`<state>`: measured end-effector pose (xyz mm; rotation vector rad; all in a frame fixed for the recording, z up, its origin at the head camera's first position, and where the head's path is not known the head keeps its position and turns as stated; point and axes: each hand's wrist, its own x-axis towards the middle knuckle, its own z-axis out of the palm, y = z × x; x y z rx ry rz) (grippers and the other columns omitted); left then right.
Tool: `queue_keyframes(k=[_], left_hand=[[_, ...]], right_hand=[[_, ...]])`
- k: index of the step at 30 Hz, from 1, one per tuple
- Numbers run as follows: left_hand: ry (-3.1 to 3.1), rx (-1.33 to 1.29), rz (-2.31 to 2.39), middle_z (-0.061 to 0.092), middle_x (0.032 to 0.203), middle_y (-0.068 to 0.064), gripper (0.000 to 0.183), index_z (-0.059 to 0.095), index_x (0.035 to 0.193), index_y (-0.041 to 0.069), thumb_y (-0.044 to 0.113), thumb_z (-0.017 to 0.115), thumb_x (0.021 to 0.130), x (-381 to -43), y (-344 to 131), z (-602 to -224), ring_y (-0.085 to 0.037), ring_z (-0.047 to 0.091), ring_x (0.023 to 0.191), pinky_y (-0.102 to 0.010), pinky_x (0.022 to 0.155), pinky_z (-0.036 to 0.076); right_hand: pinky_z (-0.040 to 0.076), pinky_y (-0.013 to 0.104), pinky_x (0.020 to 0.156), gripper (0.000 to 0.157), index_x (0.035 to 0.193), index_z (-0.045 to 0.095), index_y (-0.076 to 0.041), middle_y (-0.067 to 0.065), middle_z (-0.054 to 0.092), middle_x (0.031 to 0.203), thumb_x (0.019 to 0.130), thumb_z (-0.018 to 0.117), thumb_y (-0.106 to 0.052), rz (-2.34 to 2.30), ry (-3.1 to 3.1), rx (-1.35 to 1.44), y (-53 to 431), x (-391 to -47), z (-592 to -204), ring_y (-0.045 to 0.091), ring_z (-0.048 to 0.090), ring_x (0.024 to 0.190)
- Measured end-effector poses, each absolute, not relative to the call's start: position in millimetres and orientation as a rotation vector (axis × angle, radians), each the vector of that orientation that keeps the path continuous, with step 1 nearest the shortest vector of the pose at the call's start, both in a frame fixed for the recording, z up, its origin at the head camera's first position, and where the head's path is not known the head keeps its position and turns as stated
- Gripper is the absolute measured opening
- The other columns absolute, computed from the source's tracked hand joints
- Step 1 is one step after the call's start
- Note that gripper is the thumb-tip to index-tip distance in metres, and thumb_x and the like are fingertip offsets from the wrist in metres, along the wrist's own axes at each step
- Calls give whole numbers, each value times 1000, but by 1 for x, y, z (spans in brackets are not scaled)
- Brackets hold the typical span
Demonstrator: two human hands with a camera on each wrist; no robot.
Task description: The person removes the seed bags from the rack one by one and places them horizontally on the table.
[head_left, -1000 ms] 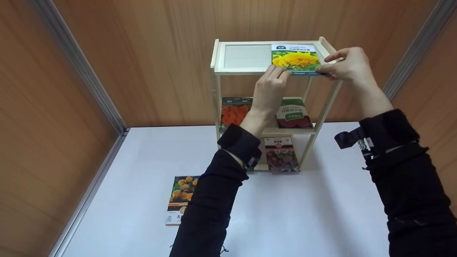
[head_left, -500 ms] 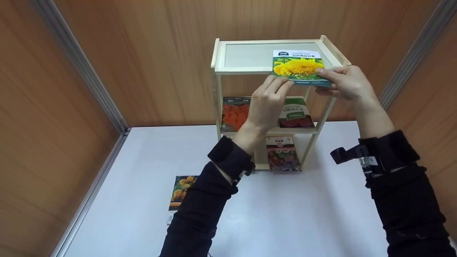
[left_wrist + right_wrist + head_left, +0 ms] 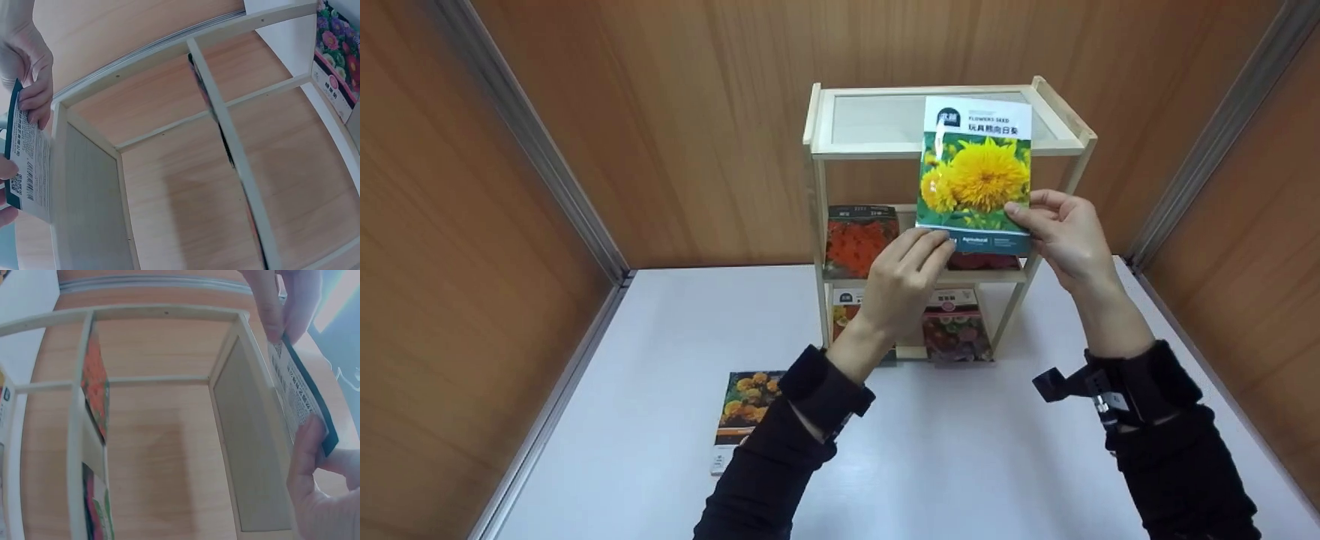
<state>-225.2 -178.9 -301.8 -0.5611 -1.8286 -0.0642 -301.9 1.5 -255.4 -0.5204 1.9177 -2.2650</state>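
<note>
A flower seed packet (image 3: 975,172) with a yellow sunflower picture is held up in front of the wooden shelf rack (image 3: 870,150), its printed front towards the head camera. My left hand (image 3: 901,281) pinches its lower left corner. The lower right side is between the thumb and fingers of my right hand (image 3: 1069,232). In both wrist views the white back of the packet (image 3: 32,160) shows, with small print and a barcode, close beside the rack's top panel (image 3: 250,427).
On the rack's middle shelf lies a red-flower packet (image 3: 859,244); another there is mostly hidden. Below are a multicoloured-flower packet (image 3: 958,330) and one partly behind my left hand. An orange-flower packet (image 3: 750,397) lies on the white table (image 3: 660,337), partly under my left sleeve.
The sunflower packet has left the rack's top, coming down towards me and tilting upright. Both hands have moved down with it, and my right thumb has come onto its front.
</note>
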Motion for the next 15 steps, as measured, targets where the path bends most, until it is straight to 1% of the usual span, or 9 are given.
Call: queue_keyframes(k=[2, 4, 8, 11, 15], left_hand=[[-1864, -581, -177, 65, 92, -7, 11, 68, 90, 3, 2, 60, 82, -220, -180, -308, -18, 57, 89, -20, 86, 41], [-1901, -599, -316, 64, 93, -7, 12, 67, 92, 3, 7, 62, 82, -215, -180, -313, -18, 56, 91, -19, 87, 40], [-1924, -600, -589, 61, 99, -9, 19, 65, 94, 1, 14, 65, 79, -205, -179, -325, -17, 53, 96, -20, 88, 40], [-1892, -519, -731, 58, 106, -11, 22, 63, 96, 0, 14, 65, 79, -199, -176, -333, -18, 50, 100, -22, 88, 40], [-1882, -337, -880, 50, 114, -11, 29, 57, 106, -1, 16, 61, 83, -195, -173, -343, -19, 44, 105, -25, 88, 40]], right_hand=[[51, 22, 63, 28, 96, 54, 6, 7, 67, 77, 76, 68, -9, -2285, 1926, -557, 2, -298, -264, 13, 63, 72], [51, 23, 64, 25, 94, 55, 4, 6, 67, 77, 77, 68, -9, -2295, 1955, -596, 2, -293, -271, 13, 63, 72], [51, 25, 62, 24, 95, 55, 4, 3, 67, 77, 78, 66, -10, -2303, 2049, -661, 2, -285, -286, 13, 64, 72], [51, 26, 61, 24, 96, 55, 5, 2, 67, 76, 79, 65, -9, -2294, 2131, -685, 1, -278, -296, 13, 64, 72], [51, 26, 60, 24, 96, 53, 7, 0, 66, 74, 80, 64, -8, -2261, 2239, -698, 1, -268, -310, 13, 64, 70]])
